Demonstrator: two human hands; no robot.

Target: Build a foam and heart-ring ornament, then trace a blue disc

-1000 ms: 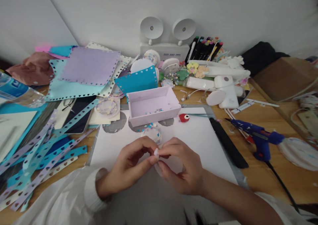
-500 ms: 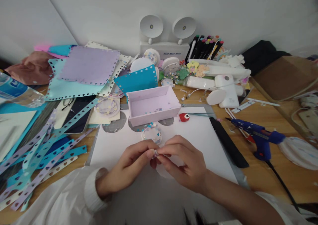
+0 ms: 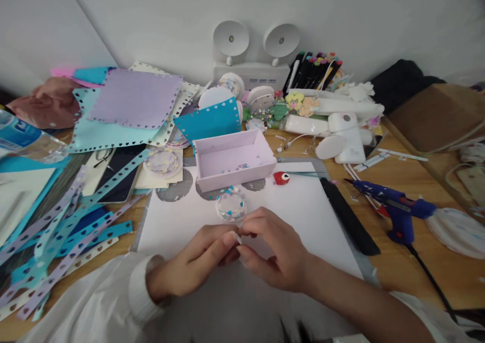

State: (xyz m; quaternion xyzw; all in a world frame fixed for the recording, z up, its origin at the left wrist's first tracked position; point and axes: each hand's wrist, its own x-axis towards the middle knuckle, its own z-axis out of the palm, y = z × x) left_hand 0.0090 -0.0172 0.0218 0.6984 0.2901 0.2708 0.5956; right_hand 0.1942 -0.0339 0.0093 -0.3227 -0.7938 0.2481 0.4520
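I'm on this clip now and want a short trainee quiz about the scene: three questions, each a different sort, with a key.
1. What is at the meeting fingertips of the left hand and right hand?
A) a marker
B) a small white piece
C) a water bottle

2. True or false: the purple box has small scraps inside it.

3. Fill the gap: as the camera sees it, the blue glue gun lies to the ____ of the white sheet.

Key: 1. B; 2. True; 3. right
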